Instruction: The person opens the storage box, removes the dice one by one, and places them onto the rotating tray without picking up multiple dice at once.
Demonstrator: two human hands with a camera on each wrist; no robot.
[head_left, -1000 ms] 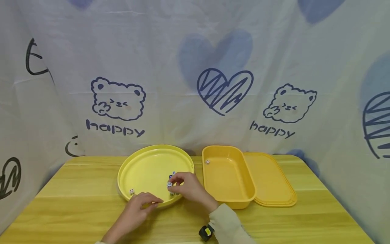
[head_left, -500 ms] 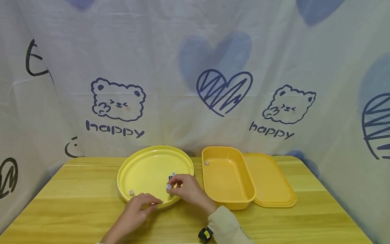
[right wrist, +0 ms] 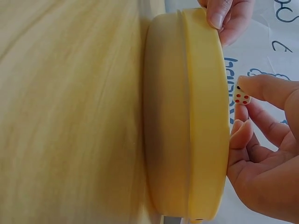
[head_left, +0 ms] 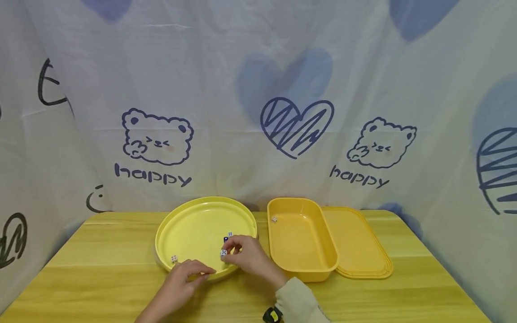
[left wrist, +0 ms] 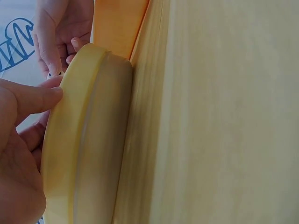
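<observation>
In the head view a round yellow tray point(head_left: 190, 229) stands on the left part of the table. My left hand point(head_left: 183, 279) pinches its near rim between thumb and fingers. Thumb and fingertips of my right hand point(head_left: 251, 256) hold a white die point(head_left: 224, 253) over the tray's right side; red pips show on it in the right wrist view point(right wrist: 242, 99). Just beyond those fingers lie a blue die point(head_left: 225, 239) and a white die with blue marks point(head_left: 230, 234). Another white die point(head_left: 174, 259) lies near the tray's left edge. The right hand partly covers the tray floor beneath it.
An orange-yellow rectangular box point(head_left: 304, 271) stands right of the tray, with one white die point(head_left: 274, 219) inside. Its flat lid-like panel point(head_left: 361, 244) lies against its right side. A printed cloth point(head_left: 226, 148) hangs behind the wooden table point(head_left: 375, 300).
The head view has tilted up a little, so everything sits lower in it. Both hands keep nearly the same place and grip, the right one still with the white die.
</observation>
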